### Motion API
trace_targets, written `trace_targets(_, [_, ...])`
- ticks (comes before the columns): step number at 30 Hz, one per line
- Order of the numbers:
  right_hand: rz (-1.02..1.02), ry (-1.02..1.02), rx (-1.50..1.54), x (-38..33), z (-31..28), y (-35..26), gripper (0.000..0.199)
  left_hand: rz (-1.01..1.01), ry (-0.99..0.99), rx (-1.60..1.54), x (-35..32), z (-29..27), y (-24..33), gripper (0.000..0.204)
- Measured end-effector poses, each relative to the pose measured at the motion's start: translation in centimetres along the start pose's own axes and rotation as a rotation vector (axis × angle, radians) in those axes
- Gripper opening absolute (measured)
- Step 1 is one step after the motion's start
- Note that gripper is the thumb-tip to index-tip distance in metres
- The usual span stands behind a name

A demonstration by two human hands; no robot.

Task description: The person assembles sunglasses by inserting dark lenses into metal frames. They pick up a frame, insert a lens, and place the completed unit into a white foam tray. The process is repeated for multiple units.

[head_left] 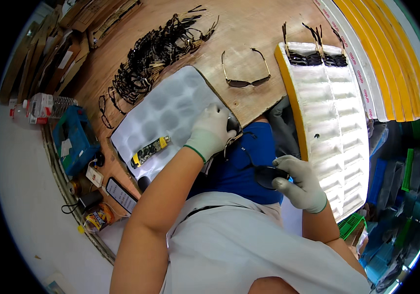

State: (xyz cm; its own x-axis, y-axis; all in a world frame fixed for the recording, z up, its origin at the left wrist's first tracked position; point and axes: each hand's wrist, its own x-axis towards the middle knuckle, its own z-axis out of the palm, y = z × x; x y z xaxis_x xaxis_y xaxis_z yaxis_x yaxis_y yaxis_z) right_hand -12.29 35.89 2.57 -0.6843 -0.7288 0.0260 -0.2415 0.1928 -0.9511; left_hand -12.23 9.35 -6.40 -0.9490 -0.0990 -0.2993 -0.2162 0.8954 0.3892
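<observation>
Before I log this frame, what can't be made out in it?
All in the head view:
- What the left hand grips at the edge of the white moulded tray: a dark part, mostly covered by the glove.
- The dark lens in the right hand: its frame, if any, is hidden by the fingers.
- The heap of black sunglasses: too tangled to count.
- The bins at lower right: bent and blurred by the fisheye rim.

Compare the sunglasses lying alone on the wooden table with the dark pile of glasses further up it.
The lone sunglasses lie apart, temples spread open, dark lenses plain to see; the pile is many frames packed together with temples overlapping. The lone pair has thin gold-toned temples; the pile looks mostly black. Neither gloved hand touches either. Both rest on the wooden table.
</observation>
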Motion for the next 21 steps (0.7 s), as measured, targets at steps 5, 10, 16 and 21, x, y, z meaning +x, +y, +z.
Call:
trace_targets(5, [0.201,0.117,0.21,0.5,-0.1,-0.5,0.025,-0.023,0.071,-0.073,0.0,0.9,-0.4,0.049])
trace_targets(10, [0.098,0.175,0.196,2.6,1.3,-0.6,0.032,-0.08,-0.017,-0.028,-0.3,0.3,0.4,0.048])
trace_targets(16, [0.179,0.161,0.228,2.0,2.7,-1.5,0.033,0.004,0.132,-0.148,-0.6,0.9,-0.4,0.039])
trace_targets(21, [0.146,0.226,0.301,1.3,3.3,-1.7,0.031,-0.088,0.092,-0.228,-1.2,-1.9,-0.3,0.029])
